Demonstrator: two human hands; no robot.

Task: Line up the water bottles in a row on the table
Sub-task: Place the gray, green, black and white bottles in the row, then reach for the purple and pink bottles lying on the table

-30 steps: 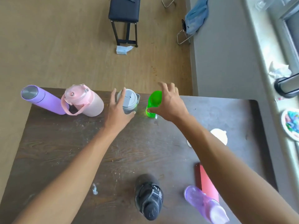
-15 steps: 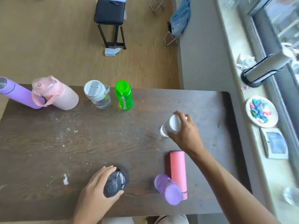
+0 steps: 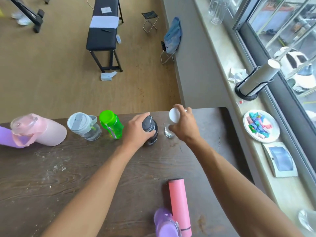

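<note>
Along the far edge of the dark wooden table (image 3: 85, 168) stand a purple bottle (image 3: 5, 137), a pink jug (image 3: 42, 130), a clear bottle with a grey lid (image 3: 83, 125) and a green bottle (image 3: 111, 124). My left hand (image 3: 136, 130) grips a black bottle (image 3: 151, 129) just right of the green one. My right hand (image 3: 184, 125) holds a clear bottle with a white cap (image 3: 173, 115) right of the black one. Near me stand a pink tumbler (image 3: 179, 206) and a lilac bottle (image 3: 165, 223).
The table's far edge lies just behind the row, with wooden floor, a black bench (image 3: 102, 35) and a folding stool (image 3: 150, 19) beyond. On the windowsill to the right sit a plate of coloured pieces (image 3: 261, 125), a cup holder (image 3: 253, 82) and a small framed item (image 3: 280, 159).
My left hand carried the black bottle from the near edge to the far row beside the green one. My right hand moved the white-capped bottle up to the far edge, right of the black.
</note>
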